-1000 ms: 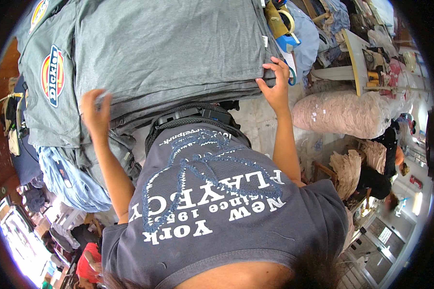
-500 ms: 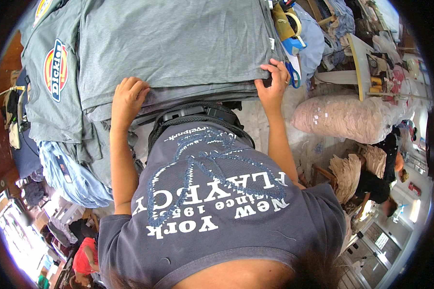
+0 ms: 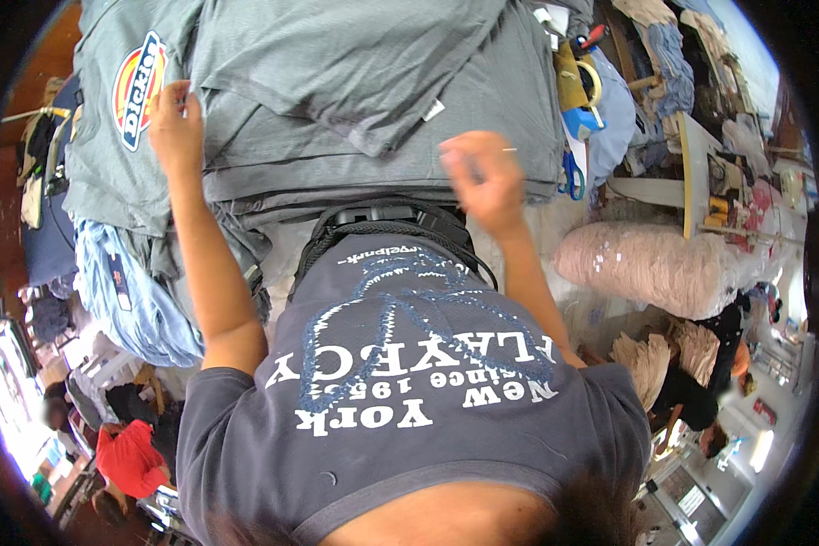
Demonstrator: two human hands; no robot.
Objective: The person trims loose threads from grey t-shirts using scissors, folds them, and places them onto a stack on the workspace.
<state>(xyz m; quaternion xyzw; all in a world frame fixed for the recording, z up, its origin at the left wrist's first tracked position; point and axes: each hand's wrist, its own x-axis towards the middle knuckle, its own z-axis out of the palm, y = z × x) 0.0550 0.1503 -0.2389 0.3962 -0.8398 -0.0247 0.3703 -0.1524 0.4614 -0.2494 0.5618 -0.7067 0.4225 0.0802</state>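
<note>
A stack of grey T-shirts [image 3: 510,109] lies in front of me. The top grey shirt [image 3: 337,64] is rumpled, its near right corner turned inward so that a small white label [image 3: 434,110] shows. My left hand [image 3: 176,132] is raised at the stack's left side, beside a grey shirt with a red, yellow and blue printed badge [image 3: 139,91]. Its fingers are half bent and apart, with nothing seen in them. Over the stack's near right part hovers my right hand [image 3: 487,177], loosely curled and slightly blurred, thumb apart from the fingers, holding nothing visible.
Blue-handled scissors [image 3: 571,175], a tape roll [image 3: 591,84] and a blue box [image 3: 581,122] lie right of the stack. Light blue garments [image 3: 127,291] hang at the left. A large pale pink bundle [image 3: 642,264] stands to the right. Other people are farther back on both sides.
Both hands have left the top shirt's near edge. The left moved forward and left, the right inward. The shirt's near right corner has swung inward, baring the shirts beneath.
</note>
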